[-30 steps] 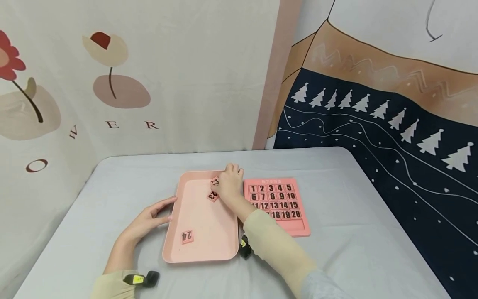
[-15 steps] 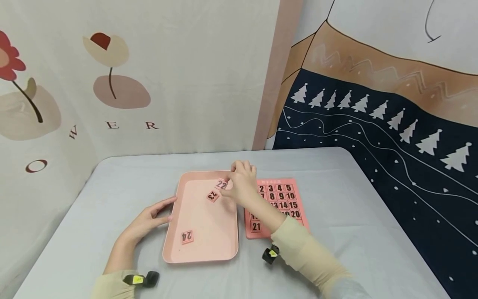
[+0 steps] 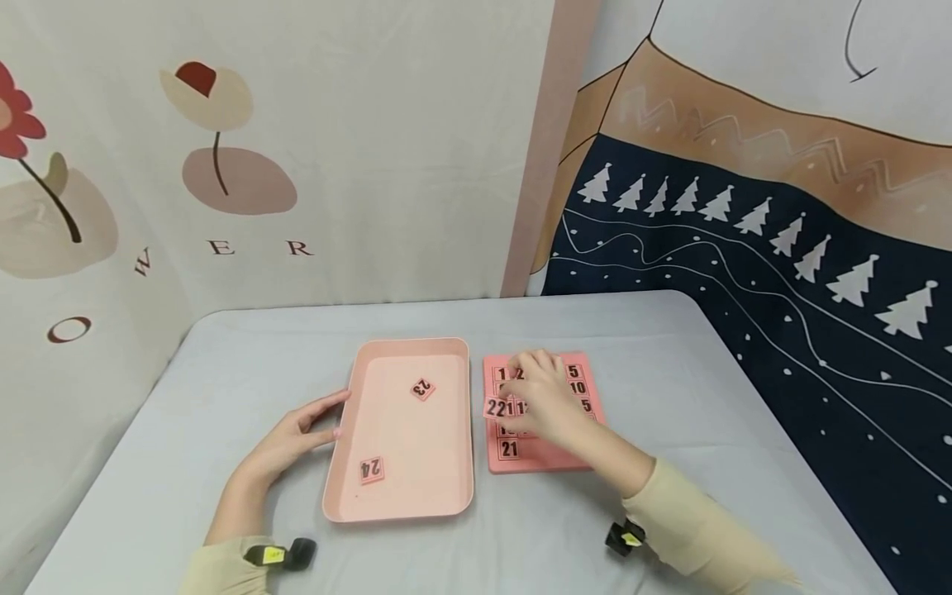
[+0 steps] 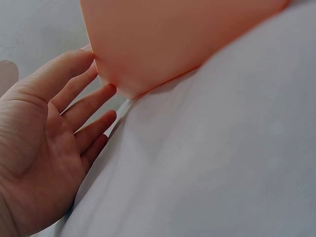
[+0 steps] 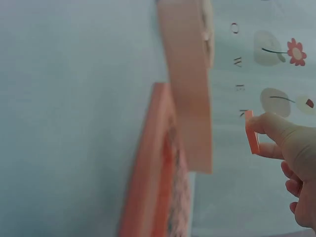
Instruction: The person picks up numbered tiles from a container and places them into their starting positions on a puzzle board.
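Note:
My right hand [image 3: 546, 401] pinches a pink number tile marked 22 [image 3: 494, 408] between thumb and finger, held over the left side of the pink number board [image 3: 546, 459]. In the right wrist view the tile [image 5: 252, 133] shows edge-on at the fingertips, raised above the board [image 5: 143, 187]. Rows of numbered tiles fill the board, partly hidden by the hand; tile 21 [image 3: 509, 449] begins the bottom row. My left hand [image 3: 293, 438] touches the left rim of the pink tray [image 3: 402, 516] with fairly straight fingers. Inside the tray lie tile 23 [image 3: 423, 389] and tile 24 [image 3: 372, 470].
A pale cloth covers the table [image 3: 260, 347]. Tray and board lie side by side with a narrow gap between them. Behind the table hang a flower-print curtain [image 3: 372, 165] and a dark cloth with white trees [image 3: 744, 248].
The right hand has picked tile 22 out of the tray and carried it right, over the board. The left hand stays at the tray's rim.

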`<state>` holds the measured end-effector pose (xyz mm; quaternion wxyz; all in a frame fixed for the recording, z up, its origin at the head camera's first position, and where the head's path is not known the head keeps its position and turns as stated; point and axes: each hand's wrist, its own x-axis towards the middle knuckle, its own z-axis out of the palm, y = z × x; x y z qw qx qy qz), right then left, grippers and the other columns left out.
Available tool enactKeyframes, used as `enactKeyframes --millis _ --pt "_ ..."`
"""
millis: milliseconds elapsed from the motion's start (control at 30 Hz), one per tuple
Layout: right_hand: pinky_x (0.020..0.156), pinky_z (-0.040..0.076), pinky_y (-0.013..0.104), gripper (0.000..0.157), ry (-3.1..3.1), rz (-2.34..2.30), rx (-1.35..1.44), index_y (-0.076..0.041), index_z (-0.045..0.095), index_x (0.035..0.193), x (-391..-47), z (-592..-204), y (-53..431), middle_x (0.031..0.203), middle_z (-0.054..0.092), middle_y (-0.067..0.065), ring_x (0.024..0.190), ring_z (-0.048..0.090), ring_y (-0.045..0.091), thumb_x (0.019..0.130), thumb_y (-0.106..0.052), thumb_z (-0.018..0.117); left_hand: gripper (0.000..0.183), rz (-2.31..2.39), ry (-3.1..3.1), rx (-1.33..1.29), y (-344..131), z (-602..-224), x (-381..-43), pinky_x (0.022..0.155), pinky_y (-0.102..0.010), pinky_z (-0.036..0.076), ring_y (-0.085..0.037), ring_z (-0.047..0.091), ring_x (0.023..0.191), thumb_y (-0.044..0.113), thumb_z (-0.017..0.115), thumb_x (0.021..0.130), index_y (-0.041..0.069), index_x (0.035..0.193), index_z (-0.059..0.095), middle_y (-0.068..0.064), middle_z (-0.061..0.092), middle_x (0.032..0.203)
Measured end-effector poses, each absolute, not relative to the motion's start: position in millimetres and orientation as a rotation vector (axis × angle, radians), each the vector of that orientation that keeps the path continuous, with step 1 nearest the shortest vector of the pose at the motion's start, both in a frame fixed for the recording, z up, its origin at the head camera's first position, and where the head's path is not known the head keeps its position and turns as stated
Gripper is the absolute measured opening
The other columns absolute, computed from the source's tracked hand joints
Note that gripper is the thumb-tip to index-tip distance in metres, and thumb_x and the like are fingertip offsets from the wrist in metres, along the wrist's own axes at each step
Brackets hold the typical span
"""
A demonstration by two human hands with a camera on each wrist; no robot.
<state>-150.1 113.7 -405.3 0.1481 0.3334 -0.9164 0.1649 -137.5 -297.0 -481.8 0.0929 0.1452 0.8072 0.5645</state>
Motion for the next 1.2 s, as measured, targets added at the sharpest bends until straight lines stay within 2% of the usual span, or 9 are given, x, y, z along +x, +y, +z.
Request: enactKeyframes --millis 333,500,800,1200 --pt "0.089 0.031 0.046 0.026 -2.638 0.454 1.099 -0.018 0.075 0.081 -133 -430 152 0.102 0.052 0.0 0.1 0.04 0.02 0.064 -0.035 0.085 0.058 1.67 2.402 0.422 -298 -481 -138 0.098 -0.006 0.024 0.008 0.029 0.128 0.014 0.067 0.09 0.006 0.143 0.045 -0.015 0.036 0.149" --pt "0.087 0.033 0.042 0.025 -2.649 0.425 1.131 -0.019 0.073 0.08 -133 -439 162 0.105 0.054 0.002 0.099 0.041 0.019 0.063 -0.035 0.083 0.057 1.677 2.394 0.423 -298 -482 -138 0.098 -0.007 0.024 0.007 0.029 0.128 0.014 0.067 0.09 0.006 0.143 0.045 -0.015 0.036 0.149" --pt "0.084 0.032 0.039 0.026 -2.699 0.348 1.196 -0.021 0.074 0.084 -134 -445 166 0.106 0.054 0.0 0.095 0.04 0.016 0.068 -0.041 0.081 0.058 1.691 2.386 0.431 -297 -481 -138 0.099 -0.007 0.024 0.007 0.03 0.128 0.014 0.067 0.09 0.005 0.142 0.045 -0.015 0.037 0.149" --pt "0.082 0.033 0.039 0.034 -2.675 0.318 1.196 -0.02 0.077 0.091 -135 -449 166 0.106 0.056 0.001 0.095 0.043 0.017 0.067 -0.044 0.081 0.058 1.68 2.393 0.423 -297 -481 -137 0.099 -0.007 0.024 0.007 0.029 0.128 0.015 0.067 0.09 0.006 0.142 0.045 -0.014 0.037 0.149"
